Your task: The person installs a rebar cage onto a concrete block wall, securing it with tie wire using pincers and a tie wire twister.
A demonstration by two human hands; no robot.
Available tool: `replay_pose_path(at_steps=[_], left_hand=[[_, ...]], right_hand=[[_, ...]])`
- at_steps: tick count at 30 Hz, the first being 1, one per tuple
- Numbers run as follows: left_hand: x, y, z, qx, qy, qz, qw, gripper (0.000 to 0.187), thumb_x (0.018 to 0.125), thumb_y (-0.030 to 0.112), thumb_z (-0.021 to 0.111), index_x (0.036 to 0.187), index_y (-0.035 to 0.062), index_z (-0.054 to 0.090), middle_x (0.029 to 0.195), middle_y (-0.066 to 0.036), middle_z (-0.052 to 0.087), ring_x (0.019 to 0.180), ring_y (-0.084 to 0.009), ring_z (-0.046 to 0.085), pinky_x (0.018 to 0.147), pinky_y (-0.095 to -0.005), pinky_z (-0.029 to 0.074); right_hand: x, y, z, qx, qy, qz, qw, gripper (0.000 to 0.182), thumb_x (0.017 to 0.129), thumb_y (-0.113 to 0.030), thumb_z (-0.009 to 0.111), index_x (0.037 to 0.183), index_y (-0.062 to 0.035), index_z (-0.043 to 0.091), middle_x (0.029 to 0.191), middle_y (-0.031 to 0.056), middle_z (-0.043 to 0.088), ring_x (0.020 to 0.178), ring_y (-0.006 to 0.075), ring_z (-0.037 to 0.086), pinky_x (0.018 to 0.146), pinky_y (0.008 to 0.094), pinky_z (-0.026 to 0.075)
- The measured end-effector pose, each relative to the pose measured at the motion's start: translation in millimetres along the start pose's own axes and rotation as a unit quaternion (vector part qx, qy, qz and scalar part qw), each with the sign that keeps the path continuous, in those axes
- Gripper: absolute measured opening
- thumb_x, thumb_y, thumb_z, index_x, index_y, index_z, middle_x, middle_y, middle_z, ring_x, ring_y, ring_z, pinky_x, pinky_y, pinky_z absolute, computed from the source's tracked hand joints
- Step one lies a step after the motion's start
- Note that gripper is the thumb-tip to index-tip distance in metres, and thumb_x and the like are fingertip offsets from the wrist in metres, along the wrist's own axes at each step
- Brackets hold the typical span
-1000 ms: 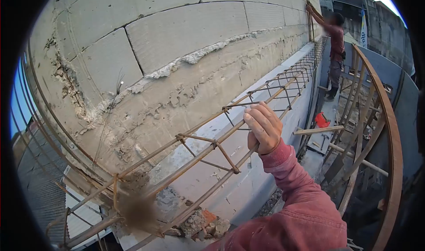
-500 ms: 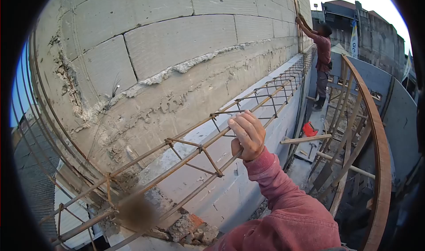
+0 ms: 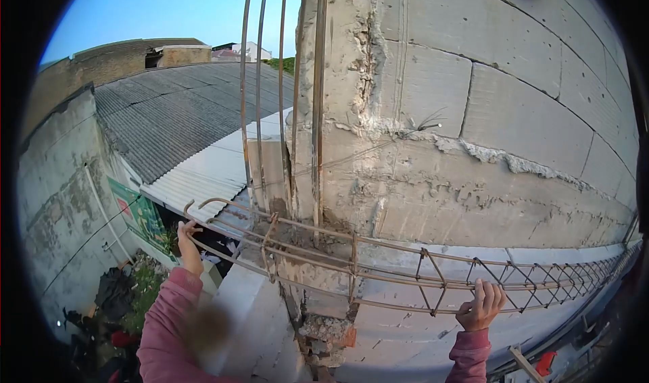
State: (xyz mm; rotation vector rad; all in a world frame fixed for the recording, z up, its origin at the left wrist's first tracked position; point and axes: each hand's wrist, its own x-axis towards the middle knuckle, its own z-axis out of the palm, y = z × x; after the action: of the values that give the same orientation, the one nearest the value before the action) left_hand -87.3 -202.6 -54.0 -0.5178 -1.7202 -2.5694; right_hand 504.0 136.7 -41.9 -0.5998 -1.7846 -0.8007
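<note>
A long rebar cage (image 3: 355, 269) of rusty bars tied with bent stirrups runs along the foot of the block wall. Its left end has bars bent into hooks. My left hand (image 3: 190, 249) is closed on a bar near that hooked end. Farther right, my right hand (image 3: 482, 305) has its fingers wrapped over the cage's near bars. Between my hands, the cage passes in front of upright rebar rods (image 3: 320, 106) at the wall's corner.
The grey block wall (image 3: 527, 109) rises behind the cage. Broken masonry (image 3: 328, 329) sits below the corner. Past it, a corrugated roof (image 3: 182, 116) and a lower yard (image 3: 145, 288) lie to the left. A red object (image 3: 545, 363) and a wooden plank (image 3: 526, 364) are down at right.
My view has swung left to the wall's corner, and the co-worker is out of sight. My left hand now shows at the cage's hooked end. My right hand still grips the cage.
</note>
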Motion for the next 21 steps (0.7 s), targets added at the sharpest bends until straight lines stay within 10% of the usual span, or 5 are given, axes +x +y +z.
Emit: replay_pose_path(at_steps=[3,7,10,14,21], left_hand=[[-61.1,45.3,54.8,0.075,0.002,0.071,0.995,0.052,0.092,0.051,0.035,0.115,0.0086,0.055,0.095,-0.006,0.059,0.1,-0.0211,0.053,0.093,-0.0324,0.037],[-16.9,21.4,19.7,-0.101,0.058,-0.065,0.991,0.053,0.088,0.027,0.041,0.136,0.0057,0.034,0.126,-0.013,0.048,0.123,-0.0257,0.039,0.105,-0.0319,0.023],[-44.2,68.6,61.9,0.406,0.232,0.269,0.842,0.064,0.082,0.018,0.053,0.137,0.0001,0.027,0.135,-0.017,0.036,0.129,-0.0252,0.03,0.106,-0.0371,0.021],[-75.2,146.2,149.5,0.287,-0.008,0.458,0.841,0.069,0.077,0.008,0.055,0.138,-0.0011,0.025,0.14,-0.017,0.032,0.131,-0.0286,0.029,0.108,-0.0385,0.019],[0.1,184.4,310.6,0.046,-0.243,0.181,0.952,0.048,0.089,0.032,0.054,0.122,-0.0009,0.043,0.101,-0.012,0.055,0.092,-0.0189,0.053,0.082,-0.0315,0.042]], right_hand=[[-25.3,-5.5,11.3,-0.012,-0.032,0.023,0.999,0.057,0.059,0.002,0.044,0.115,-0.0029,0.05,0.105,0.0143,0.053,0.101,0.0327,0.049,0.092,0.0481,0.034],[-39.7,-7.9,17.8,-0.011,-0.029,0.047,0.998,0.057,0.06,0.004,0.044,0.115,-0.0044,0.048,0.109,0.0138,0.052,0.104,0.0324,0.047,0.096,0.0494,0.03],[-50.3,-8.6,16.6,0.001,-0.029,0.047,0.998,0.058,0.059,0.005,0.044,0.116,-0.0052,0.046,0.111,0.014,0.051,0.106,0.0328,0.046,0.097,0.0503,0.029],[-59.7,-11.4,16.9,-0.002,-0.054,0.064,0.996,0.059,0.061,0.006,0.043,0.118,-0.0059,0.043,0.114,0.0144,0.049,0.11,0.0334,0.043,0.098,0.0517,0.028],[-65.9,-18.6,19.4,-0.009,-0.032,0.098,0.995,0.051,0.066,0.005,0.042,0.115,-0.0086,0.046,0.115,0.0129,0.048,0.112,0.0329,0.042,0.099,0.0534,0.027]])
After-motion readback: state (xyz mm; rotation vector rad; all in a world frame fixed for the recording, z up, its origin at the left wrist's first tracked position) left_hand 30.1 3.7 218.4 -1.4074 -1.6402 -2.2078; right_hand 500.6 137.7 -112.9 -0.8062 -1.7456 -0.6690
